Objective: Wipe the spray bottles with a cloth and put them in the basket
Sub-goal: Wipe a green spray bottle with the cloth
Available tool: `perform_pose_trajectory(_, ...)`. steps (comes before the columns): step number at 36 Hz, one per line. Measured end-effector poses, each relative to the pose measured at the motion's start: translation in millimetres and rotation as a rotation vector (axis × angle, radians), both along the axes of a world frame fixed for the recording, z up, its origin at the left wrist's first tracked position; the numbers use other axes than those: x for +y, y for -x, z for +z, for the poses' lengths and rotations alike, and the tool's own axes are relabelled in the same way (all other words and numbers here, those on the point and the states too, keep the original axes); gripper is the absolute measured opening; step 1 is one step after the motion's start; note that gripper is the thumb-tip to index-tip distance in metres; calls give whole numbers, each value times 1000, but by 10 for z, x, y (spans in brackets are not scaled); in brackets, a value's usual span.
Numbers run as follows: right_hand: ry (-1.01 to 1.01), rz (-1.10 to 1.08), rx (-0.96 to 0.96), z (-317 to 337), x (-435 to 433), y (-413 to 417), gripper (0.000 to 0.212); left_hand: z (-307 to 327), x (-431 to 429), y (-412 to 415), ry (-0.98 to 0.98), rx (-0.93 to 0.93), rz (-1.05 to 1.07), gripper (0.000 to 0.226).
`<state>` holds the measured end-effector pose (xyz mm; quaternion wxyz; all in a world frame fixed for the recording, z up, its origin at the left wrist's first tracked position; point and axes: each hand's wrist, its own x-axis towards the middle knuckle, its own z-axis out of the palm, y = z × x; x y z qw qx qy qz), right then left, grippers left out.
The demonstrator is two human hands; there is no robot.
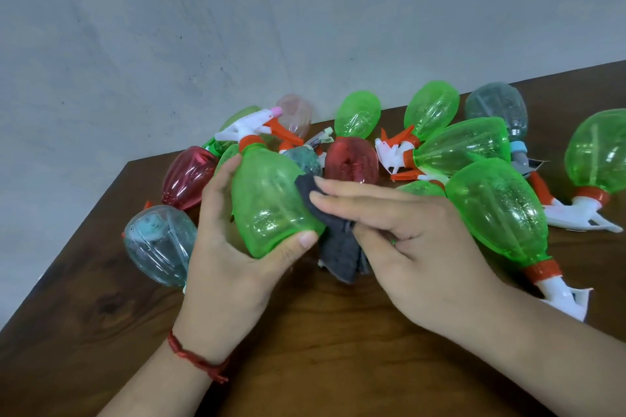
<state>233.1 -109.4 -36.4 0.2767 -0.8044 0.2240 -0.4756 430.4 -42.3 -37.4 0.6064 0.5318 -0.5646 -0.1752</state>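
My left hand (233,247) grips a green spray bottle (267,200) upright above the table, thumb across its base and fingers round its far side. Its white trigger head with an orange collar and pink nozzle points left. My right hand (403,240) holds a grey cloth (338,247) against the bottle's right side, the fingers laid straight over the cloth and the thumb tucked under it. The cloth's loose end hangs down between my hands. No basket is in view.
Several more spray bottles lie in a heap on the brown wooden table (321,349): green ones (498,210), red ones (350,159), clear bluish ones (157,244). A grey wall rises behind the table's far edge. The table's left corner runs diagonally.
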Motion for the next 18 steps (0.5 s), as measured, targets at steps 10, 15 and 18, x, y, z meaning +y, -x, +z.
perform_pose_trajectory(10, 218, -78, 167, 24, 77, -26, 58, 20, 24, 60, -45, -113, 67, 106)
perform_pose_trajectory(15, 255, -109, 210, 56, 99, -35, 60, -6, 26, 84, -72, -92, 26, 106)
perform_pose_trajectory(18, 250, -80, 224, 40, 101, -35, 57, 27, 20, 107, -96, -3, 47, 101)
